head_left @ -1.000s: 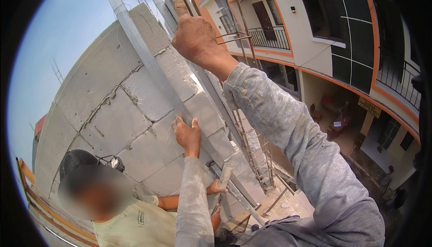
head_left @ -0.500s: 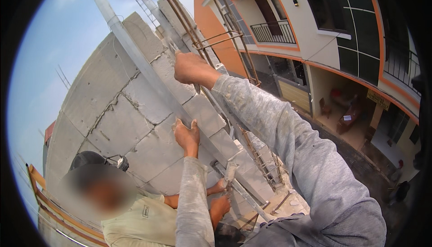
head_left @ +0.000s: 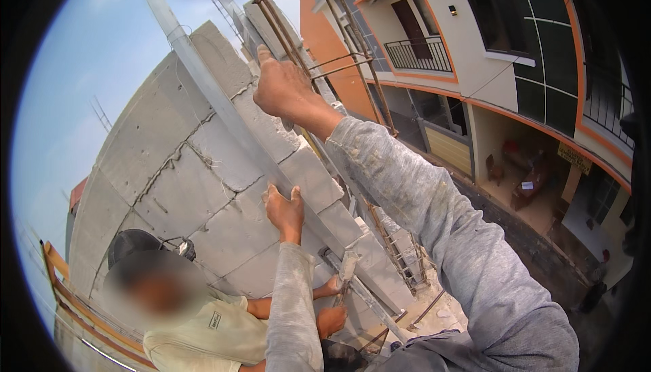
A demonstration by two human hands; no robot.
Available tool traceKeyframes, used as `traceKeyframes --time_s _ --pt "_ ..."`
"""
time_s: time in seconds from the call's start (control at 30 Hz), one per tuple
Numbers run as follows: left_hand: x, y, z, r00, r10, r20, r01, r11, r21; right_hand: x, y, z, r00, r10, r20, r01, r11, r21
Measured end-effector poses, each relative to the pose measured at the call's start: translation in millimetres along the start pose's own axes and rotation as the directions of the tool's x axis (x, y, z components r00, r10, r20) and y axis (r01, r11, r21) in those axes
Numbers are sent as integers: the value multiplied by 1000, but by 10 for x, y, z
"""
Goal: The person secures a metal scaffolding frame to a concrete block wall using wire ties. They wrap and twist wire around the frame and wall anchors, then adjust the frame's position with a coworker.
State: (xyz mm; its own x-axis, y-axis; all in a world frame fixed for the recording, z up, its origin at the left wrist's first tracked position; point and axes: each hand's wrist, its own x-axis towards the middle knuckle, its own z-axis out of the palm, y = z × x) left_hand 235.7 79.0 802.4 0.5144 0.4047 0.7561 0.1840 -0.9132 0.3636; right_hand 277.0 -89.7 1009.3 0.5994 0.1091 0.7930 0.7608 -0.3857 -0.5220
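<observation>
My left hand (head_left: pixel 285 214) is closed at the left edge of a long grey metal bar (head_left: pixel 227 118), thumb toward its face. The bar slants down across a wall of large grey blocks (head_left: pixel 224 216). Higher up, my right hand (head_left: pixel 288 90) is closed beside the rebar cage (head_left: pixel 356 60), with its index finger reaching upward. A small rounded end shows below that fist; the rest of what it holds is hidden. Below my left hand, a co-worker's hands (head_left: pixel 332 319) are beside a metal pole (head_left: pixel 369 297) with a fitting on it.
The co-worker in a dark cap and pale shirt (head_left: pixel 203 328) is close on my left. Wooden rails (head_left: pixel 95 321) run at the lower left. To the right, the wall's edge drops to a street, facing a house with balconies (head_left: pixel 417 56). Rebar and rubble lie near my legs.
My right hand has shifted slightly left and its index finger now points up more. The view has tilted a little; my left hand keeps its place at the bar.
</observation>
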Motion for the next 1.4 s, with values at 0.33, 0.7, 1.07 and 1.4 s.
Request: traceKeyframes --time_s 0.33,0.7,1.07,1.4 --pt "1 29 -19 999 -35 30 35 999 -11 -146 34 -20 990 57 129 -46 996 -82" --pt "-22 35 -33 999 -31 17 31 999 -44 315 -237 -211 924 103 368 -62 991 -121" --pt "-23 47 -43 999 -27 23 28 999 -46 181 -158 -102 919 132 373 -59 978 -200" --pt "-27 68 -56 998 -49 33 51 996 -70 302 -280 -77 963 138 230 -154 986 55"
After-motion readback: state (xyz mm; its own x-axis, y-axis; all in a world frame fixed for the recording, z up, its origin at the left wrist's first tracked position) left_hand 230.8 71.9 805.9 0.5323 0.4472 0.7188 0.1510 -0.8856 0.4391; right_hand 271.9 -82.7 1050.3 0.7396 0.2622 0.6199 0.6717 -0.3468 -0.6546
